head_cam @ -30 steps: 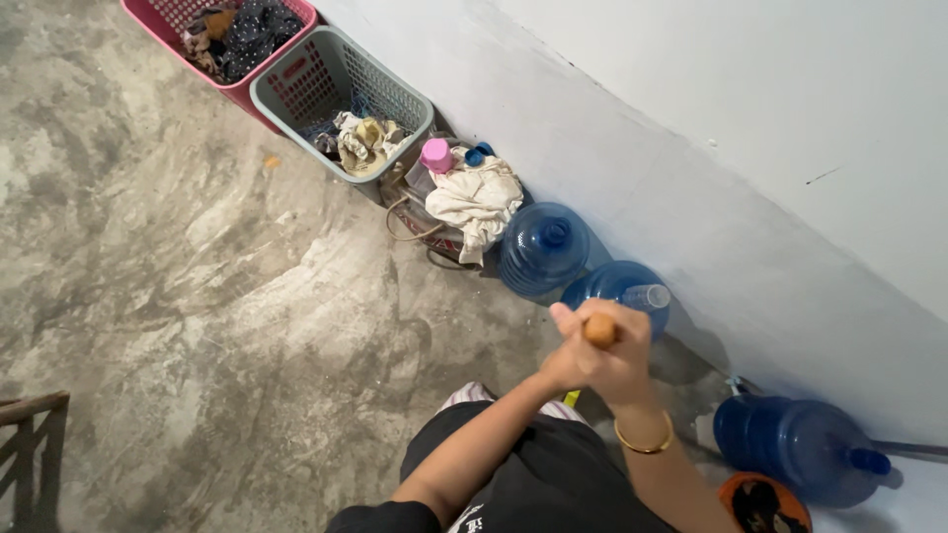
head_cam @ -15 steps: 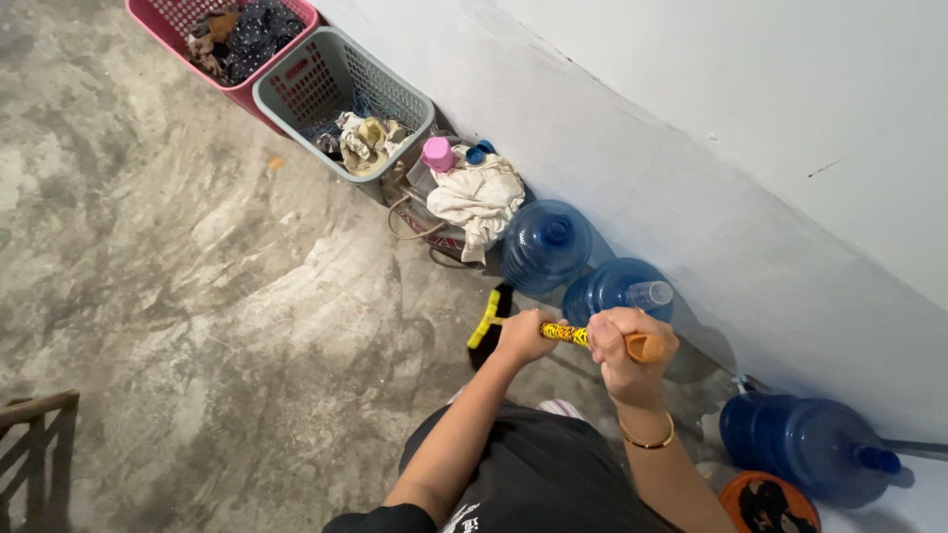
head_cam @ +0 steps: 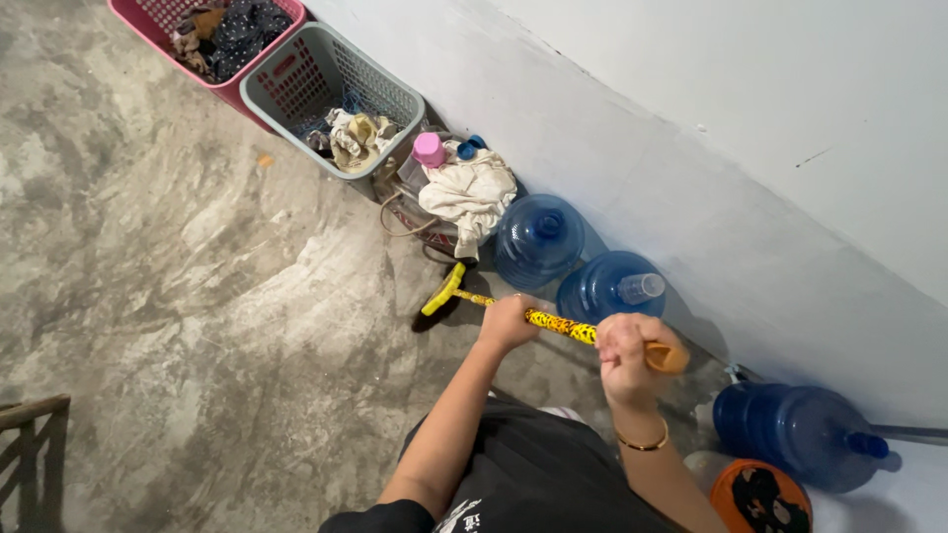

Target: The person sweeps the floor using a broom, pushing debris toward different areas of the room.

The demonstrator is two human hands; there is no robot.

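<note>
While both hands clamp the broom handle [head_cam: 553, 323] at frame centre, left hand [head_cam: 509, 321] lower, right hand [head_cam: 624, 355] near its orange end, the broom head [head_cam: 441, 291] meets the floor [head_cam: 197, 296] by the blue jugs [head_cam: 538, 240]. Sweeping prob. just begun; debris too small to judge.

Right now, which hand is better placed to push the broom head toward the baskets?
Left hand, probably: it grips the handle lower, nearer the yellow broom head. The right hand holds the top end.
</note>
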